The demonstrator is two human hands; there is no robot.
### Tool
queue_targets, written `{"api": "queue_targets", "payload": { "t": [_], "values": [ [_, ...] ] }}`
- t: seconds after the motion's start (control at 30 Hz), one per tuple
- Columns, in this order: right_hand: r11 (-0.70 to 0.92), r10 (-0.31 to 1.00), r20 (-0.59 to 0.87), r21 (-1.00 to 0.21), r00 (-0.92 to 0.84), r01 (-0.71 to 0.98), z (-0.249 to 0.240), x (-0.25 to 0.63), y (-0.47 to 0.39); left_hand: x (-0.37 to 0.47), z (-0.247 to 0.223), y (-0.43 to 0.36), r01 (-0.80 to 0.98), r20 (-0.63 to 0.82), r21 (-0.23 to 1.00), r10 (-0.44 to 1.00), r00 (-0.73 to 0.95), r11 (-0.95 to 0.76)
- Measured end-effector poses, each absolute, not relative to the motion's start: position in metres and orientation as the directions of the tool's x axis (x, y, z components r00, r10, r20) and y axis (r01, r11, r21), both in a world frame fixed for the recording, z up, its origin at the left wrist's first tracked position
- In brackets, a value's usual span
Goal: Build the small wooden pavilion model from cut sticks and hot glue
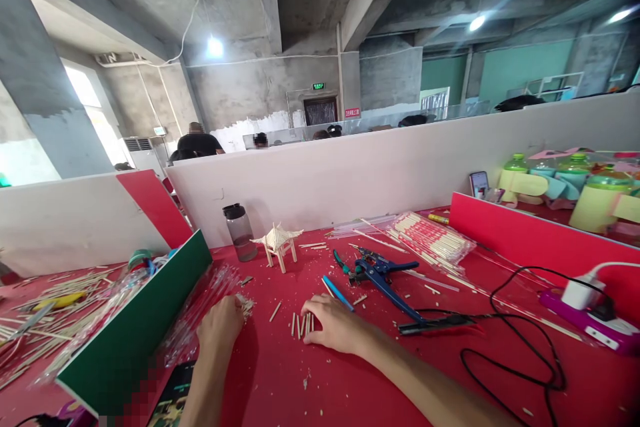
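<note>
My left hand rests on the red table beside a small heap of wood scraps. Its fingers are curled closed, and whatever they hold is hidden. My right hand is low over the table, thumb and fingers apart, curved around several short cut sticks lying side by side. Its fingertips are at the nearest sticks; I cannot tell whether they touch. Beyond both hands stands a small stick-built pavilion with a pointed roof on legs. A blue pen-like tool lies just past my right hand.
Blue-handled cutters, a glue gun-like black tool and a black cable lie right. Packed sticks are behind. A bottle stands near the white partition. Green and red dividers flank the table.
</note>
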State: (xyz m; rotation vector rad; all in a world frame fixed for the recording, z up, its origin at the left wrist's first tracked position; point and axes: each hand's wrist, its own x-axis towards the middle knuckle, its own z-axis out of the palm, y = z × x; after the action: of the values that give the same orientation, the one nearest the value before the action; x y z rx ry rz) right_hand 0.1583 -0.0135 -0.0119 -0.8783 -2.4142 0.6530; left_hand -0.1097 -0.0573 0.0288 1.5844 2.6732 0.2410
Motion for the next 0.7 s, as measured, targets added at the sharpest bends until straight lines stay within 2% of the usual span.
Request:
{"api": "queue_targets", "payload": {
  "t": [0.17,0.33,0.53,0.6,0.7],
  "values": [
    [0.676,0.682,0.267,-0.586,-0.681,0.447,-0.015,0.156,-0.012,-0.113,0.027,-0.055,0.873,0.035,0.138,0.879,-0.476,0.467],
    [0.681,0.680,0.284,-0.587,-0.676,0.438,-0.016,0.155,-0.012,-0.116,0.025,-0.055,0.884,0.079,0.111,0.883,-0.462,0.453],
    [0.672,0.692,0.278,-0.585,-0.666,0.454,-0.013,0.155,-0.015,-0.119,0.026,-0.052,0.893,0.096,0.155,0.893,-0.439,0.422],
    [0.670,0.687,0.265,-0.591,-0.676,0.449,-0.010,0.157,-0.015,-0.114,0.028,-0.050,0.934,0.116,0.206,0.941,-0.318,0.291],
    [0.666,0.681,0.256,-0.606,-0.686,0.435,-0.006,0.163,-0.015,-0.100,0.030,-0.051,0.930,0.154,0.364,0.988,-0.012,-0.046]
  ]
}}
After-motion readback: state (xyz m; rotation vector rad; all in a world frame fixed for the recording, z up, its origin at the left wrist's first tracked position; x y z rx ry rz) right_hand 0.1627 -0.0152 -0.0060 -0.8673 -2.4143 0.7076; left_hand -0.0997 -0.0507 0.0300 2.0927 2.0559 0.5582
